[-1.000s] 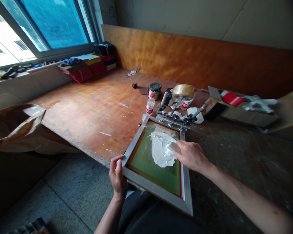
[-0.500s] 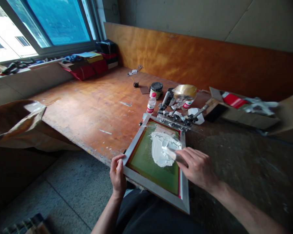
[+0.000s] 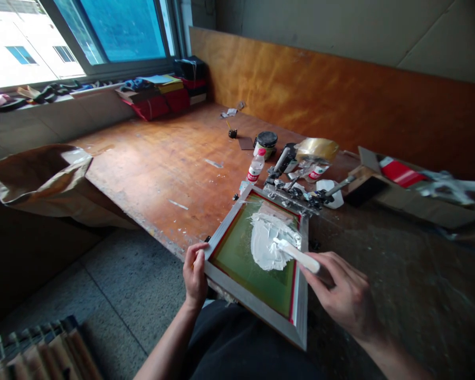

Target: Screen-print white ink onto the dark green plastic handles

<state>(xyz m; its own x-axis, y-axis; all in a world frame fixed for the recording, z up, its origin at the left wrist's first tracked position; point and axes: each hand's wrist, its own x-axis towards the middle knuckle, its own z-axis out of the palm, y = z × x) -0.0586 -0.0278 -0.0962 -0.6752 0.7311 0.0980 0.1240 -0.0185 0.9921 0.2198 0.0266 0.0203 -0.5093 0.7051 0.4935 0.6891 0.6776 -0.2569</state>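
Note:
A metal-framed screen (image 3: pixel 221 274) with green mesh lies at the table's near edge, its far end by a metal hinge clamp (image 3: pixel 291 196). Thick white paste (image 3: pixel 266 248) covers part of the mesh toward the far right. My left hand (image 3: pixel 196 274) grips the frame's left near corner, thumb on top. In my right hand (image 3: pixel 342 290) is a white spatula (image 3: pixel 298 254), held by its handle over the frame's right side; its tip is at the paste.
Behind the frame stand a red-capped bottle (image 3: pixel 256 166), a dark-lidded jar (image 3: pixel 265 144) and a tape roll (image 3: pixel 316 150). An open cardboard box (image 3: pixel 423 198) sits right. A large paper bag (image 3: pixel 63 184) is at the left edge, red boxes (image 3: pixel 154 105) near the window.
My right hand has moved right and back from the frame with the spatula, showing more of its handle. My left hand still grips the corner. The camera view has shifted slightly left.

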